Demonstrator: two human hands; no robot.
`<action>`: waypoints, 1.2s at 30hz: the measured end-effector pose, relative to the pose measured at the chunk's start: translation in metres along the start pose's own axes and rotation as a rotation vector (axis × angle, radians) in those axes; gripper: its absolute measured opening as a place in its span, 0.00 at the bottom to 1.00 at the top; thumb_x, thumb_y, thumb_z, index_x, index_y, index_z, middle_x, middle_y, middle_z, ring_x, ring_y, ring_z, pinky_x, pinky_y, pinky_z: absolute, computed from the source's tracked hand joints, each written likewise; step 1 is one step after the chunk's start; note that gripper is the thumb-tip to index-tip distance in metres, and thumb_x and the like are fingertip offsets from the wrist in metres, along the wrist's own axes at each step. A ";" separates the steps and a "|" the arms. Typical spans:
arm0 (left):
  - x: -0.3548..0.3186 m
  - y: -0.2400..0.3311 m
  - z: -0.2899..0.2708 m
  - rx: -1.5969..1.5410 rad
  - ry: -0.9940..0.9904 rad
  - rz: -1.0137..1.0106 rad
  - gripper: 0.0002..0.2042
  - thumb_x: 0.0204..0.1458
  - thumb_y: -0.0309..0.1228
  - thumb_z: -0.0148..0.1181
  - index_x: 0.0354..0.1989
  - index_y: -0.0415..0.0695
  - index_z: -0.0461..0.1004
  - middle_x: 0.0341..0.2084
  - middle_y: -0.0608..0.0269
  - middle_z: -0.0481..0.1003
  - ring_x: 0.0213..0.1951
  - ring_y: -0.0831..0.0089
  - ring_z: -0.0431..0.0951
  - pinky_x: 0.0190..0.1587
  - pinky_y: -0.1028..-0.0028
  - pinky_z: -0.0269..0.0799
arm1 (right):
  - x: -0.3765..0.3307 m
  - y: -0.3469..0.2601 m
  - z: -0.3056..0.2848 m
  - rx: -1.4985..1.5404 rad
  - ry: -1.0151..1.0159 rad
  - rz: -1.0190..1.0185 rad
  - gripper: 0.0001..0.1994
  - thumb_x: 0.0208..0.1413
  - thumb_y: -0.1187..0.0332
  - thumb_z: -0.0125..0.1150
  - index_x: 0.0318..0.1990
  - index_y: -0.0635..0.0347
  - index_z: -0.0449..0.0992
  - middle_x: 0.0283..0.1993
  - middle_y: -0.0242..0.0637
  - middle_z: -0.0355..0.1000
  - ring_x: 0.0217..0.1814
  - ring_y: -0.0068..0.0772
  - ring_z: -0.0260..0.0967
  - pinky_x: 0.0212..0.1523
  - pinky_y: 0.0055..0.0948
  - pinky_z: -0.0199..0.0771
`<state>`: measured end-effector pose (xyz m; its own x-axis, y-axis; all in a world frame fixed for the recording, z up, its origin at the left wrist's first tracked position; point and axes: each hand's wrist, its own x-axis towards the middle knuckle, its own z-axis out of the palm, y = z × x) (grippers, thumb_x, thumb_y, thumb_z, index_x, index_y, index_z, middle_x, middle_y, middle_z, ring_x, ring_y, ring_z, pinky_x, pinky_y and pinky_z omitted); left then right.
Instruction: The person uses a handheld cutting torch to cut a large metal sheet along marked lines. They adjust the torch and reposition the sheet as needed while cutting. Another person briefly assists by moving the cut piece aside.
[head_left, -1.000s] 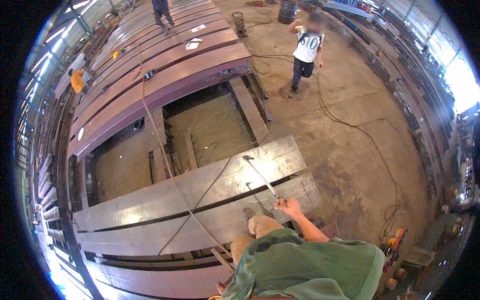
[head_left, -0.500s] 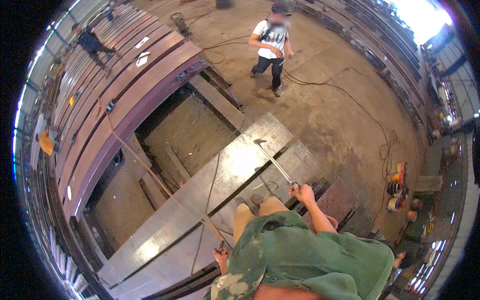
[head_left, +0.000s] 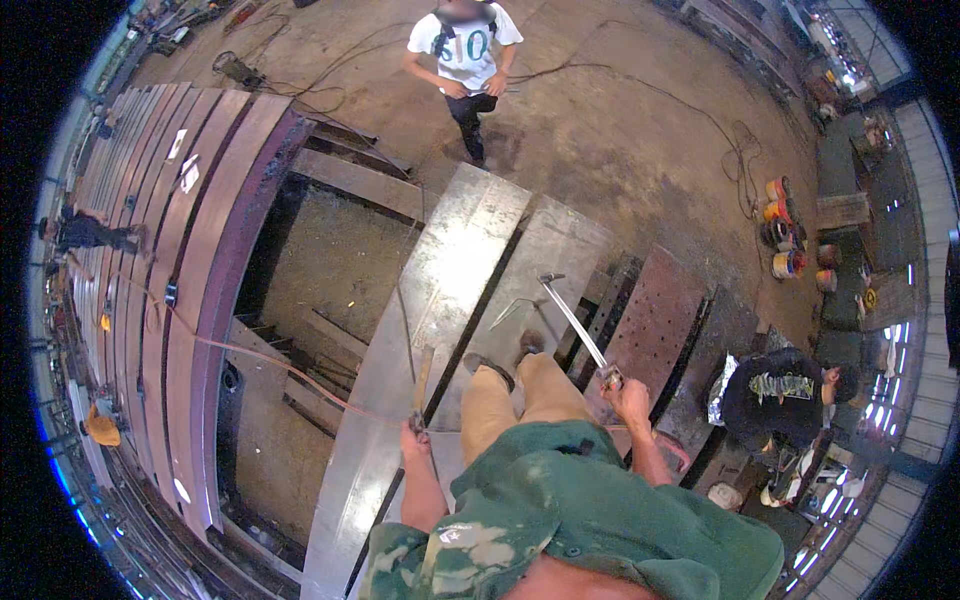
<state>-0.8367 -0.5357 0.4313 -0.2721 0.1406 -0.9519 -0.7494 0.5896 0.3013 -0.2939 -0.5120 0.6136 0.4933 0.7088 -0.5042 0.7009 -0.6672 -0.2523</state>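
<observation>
Hands on tools, standing on steel plates, no visible mark or cut on them yet.
My right hand [head_left: 630, 398] was closed around a long metal rod [head_left: 575, 322] angled down toward the steel plates [head_left: 450, 290]; my left hand [head_left: 415, 432] gripped a short wooden-handled tool [head_left: 422, 385] pointing at the dark seam between them. Neither tip clearly touched the plate, so I judged the work barely started.

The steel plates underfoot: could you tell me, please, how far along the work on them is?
Done: two long steel plates lie side by side. In hand: the right hand grips a long metal rod, its tip over the right-hand plate; the left hand holds a short stick. Left: the dark gap between them stays open.
</observation>
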 end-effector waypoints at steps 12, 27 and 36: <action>0.197 -0.016 0.225 0.793 0.004 0.345 0.10 0.54 0.38 0.64 0.34 0.44 0.80 0.19 0.66 0.70 0.22 0.76 0.68 0.22 0.71 0.60 | 0.001 0.106 0.054 0.005 -0.114 0.386 0.20 0.39 0.58 0.77 0.37 0.63 0.82 0.27 0.48 0.78 0.30 0.44 0.77 0.36 0.42 0.75; 0.370 0.020 0.458 1.648 -0.105 0.578 0.20 0.46 0.47 0.64 0.43 0.45 0.83 0.35 0.54 0.82 0.41 0.61 0.82 0.46 0.63 0.73 | 0.046 0.139 0.095 -0.134 -0.177 0.444 0.25 0.46 0.60 0.76 0.49 0.66 0.77 0.34 0.45 0.80 0.35 0.51 0.79 0.38 0.44 0.79; 0.409 0.013 0.498 1.489 -0.210 0.438 0.26 0.50 0.41 0.65 0.58 0.48 0.74 0.43 0.47 0.79 0.46 0.51 0.80 0.55 0.58 0.73 | 0.069 0.129 0.120 0.012 -0.180 0.569 0.22 0.42 0.58 0.79 0.36 0.66 0.77 0.32 0.50 0.79 0.34 0.51 0.79 0.36 0.45 0.77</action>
<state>-0.6575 -0.0741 0.0185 -0.1195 0.5340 -0.8370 0.6446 0.6829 0.3437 -0.2311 -0.5762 0.4475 0.6934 0.1901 -0.6950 0.3460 -0.9340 0.0897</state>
